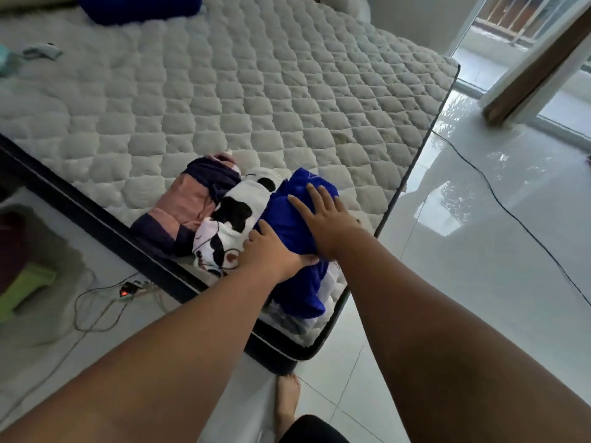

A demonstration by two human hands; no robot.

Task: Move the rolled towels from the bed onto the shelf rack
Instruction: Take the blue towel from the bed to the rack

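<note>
Bed: right hand flat on towel

Both my bare arms reach forward. My right hand lies flat, fingers spread straight; my left hand, just beside it, curls round the blue towel.

Home bedroom: white quilted mattress, glossy white tiled floor, glass balcony door.
</note>
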